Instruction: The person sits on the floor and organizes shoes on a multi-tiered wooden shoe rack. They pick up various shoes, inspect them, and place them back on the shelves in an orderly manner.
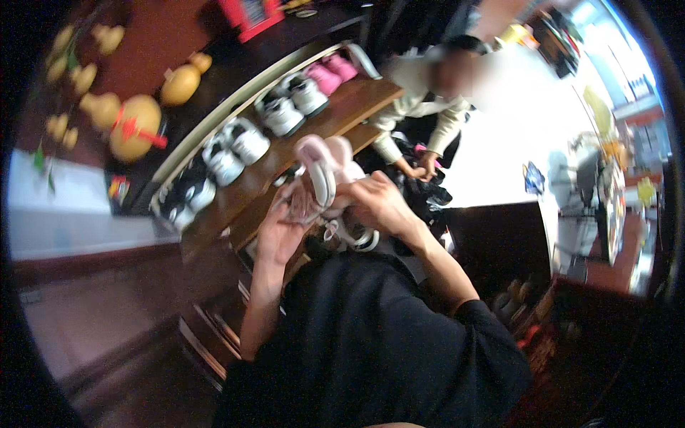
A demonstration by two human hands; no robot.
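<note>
A pale pink shoe (322,178) with a white sole is held up in front of my body, its sole edge facing me. My left hand (282,232) grips its left side, the fingers curled around the pink material. From the right, my right hand (382,205) closes on the same shoe with bent fingers. A second pale pink rounded part (342,153) shows just behind it; whether it belongs to another shoe I cannot tell. Below the hands is a white shoe-like thing (362,237), partly hidden by my hands and black shirt.
Pairs of white sneakers (280,114), black-and-white shoes (187,192) and bright pink shoes (332,73) line a wooden shelf (357,107). Yellow gourds (139,132) sit at left. A person in a cream top (389,128) faces me, hands together above dark items.
</note>
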